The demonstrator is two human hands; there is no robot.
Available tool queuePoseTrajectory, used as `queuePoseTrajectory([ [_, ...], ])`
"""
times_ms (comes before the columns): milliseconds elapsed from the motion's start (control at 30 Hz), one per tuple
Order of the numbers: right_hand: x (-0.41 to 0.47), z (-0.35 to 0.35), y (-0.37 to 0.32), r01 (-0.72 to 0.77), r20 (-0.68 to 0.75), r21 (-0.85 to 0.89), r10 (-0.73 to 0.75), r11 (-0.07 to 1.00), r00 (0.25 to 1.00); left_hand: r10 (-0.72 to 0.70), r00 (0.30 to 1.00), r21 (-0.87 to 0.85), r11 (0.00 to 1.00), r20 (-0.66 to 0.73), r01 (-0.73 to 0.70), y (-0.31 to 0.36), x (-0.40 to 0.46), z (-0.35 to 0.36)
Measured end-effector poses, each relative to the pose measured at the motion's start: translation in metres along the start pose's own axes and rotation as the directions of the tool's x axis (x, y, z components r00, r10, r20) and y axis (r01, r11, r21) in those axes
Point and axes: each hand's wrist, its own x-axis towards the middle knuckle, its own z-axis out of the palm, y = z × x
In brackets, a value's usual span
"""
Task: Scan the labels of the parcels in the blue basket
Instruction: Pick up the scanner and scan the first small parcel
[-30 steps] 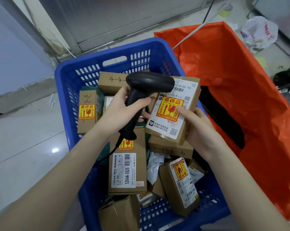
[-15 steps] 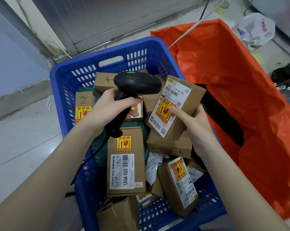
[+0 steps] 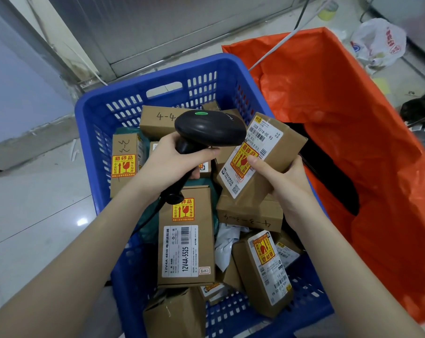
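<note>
A blue plastic basket (image 3: pixel 157 76) holds several brown cardboard parcels with white labels and yellow-red fragile stickers. My left hand (image 3: pixel 177 159) grips the handle of a black barcode scanner (image 3: pixel 210 129), whose green light is lit. The scanner head points right at a small brown parcel (image 3: pixel 277 150) that my right hand (image 3: pixel 287 181) holds tilted above the basket, label up, thumb on the sticker. A long parcel marked 12V4A-5525 (image 3: pixel 186 237) lies below the scanner.
An orange bag (image 3: pixel 353 113) stands open right of the basket, with something black inside it. A white plastic bag (image 3: pixel 377 42) lies on the tiled floor behind. A grey door and wall run along the back.
My right hand has tilted the held parcel and drawn it slightly right. The scanner has pulled back to the left of the label, and its green light now shows.
</note>
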Motion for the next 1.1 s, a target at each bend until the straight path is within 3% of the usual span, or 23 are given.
queuePoseTrajectory([
  [1100,0.0049,-0.0005,0.0048,-0.028,-0.008,-0.045,0.028,0.999,1.0,-0.036,0.999,-0.045,0.998,0.039,0.038,-0.0006,0.0015,0.0008],
])
